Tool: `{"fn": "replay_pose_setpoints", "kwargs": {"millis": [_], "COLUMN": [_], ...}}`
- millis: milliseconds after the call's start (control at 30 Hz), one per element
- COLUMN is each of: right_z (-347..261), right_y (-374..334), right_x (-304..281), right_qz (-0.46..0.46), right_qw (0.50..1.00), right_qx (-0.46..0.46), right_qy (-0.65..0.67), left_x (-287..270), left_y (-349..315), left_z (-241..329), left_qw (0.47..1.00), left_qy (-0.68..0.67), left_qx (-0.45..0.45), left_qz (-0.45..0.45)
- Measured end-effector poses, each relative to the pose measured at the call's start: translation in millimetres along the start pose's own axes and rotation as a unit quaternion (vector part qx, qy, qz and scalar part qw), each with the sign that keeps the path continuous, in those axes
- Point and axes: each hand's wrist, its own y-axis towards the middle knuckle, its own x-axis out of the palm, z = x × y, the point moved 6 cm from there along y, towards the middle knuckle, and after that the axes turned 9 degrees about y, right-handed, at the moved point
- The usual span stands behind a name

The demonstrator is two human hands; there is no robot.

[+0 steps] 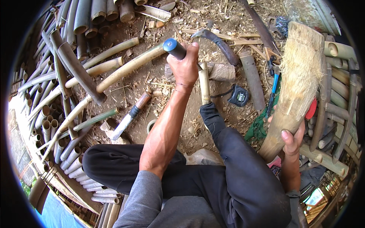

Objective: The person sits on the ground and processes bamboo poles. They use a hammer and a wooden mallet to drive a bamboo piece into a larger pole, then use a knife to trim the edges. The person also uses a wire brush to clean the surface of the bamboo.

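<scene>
Two bare hands are ours in this view, and each grip is occupied. Our right hand [293, 143] is wrapped around the lower, narrower part of a thick wooden club [298, 72], with its digits partly hidden behind the wood. This club is on the right side of us, before the right leg [251, 171]; whether it touches the leg, we cannot tell. Its long axis goes from the lower left, near our thigh, to the upper right, so the broad, frayed end points away from our body and a little to the right. Our left hand [185, 67] is clenched around a dark cylindrical handle [175, 49], whose blue end is directed to the upper left and toward our eyes; the other end is mostly covered by the fist. Just below this fist is a narrow bamboo piece [205, 89], its long axis running away from us, with its near end beside our dark-covered foot [212, 116]. Behind it a short log [222, 72] lies crosswise on the ground [171, 114]. To the right of the bamboo piece is a black tape measure [238, 95]; to the left of our forearm lies a knife [131, 114], its blade pointing to the lower left.
</scene>
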Motion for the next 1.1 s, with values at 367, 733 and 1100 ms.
{"fn": "replay_pose_setpoints", "kwargs": {"millis": [367,733,1100], "right_z": [-25,-71,-108], "right_y": [30,61,106], "right_x": [13,29,62], "right_qz": [-0.025,-0.052,-0.073], "right_qw": [0.999,0.993,0.894], "right_qx": [-0.019,-0.068,-0.321], "right_qy": [-0.019,-0.082,-0.306], "left_x": [0,2,25], "left_y": [0,2,0], "left_z": [0,2,9], "left_qw": [0.999,0.999,0.99], "left_qy": [0.04,0.045,0.134], "left_qx": [0.011,0.021,0.049], "left_qz": [-0.008,-0.006,-0.02]}}
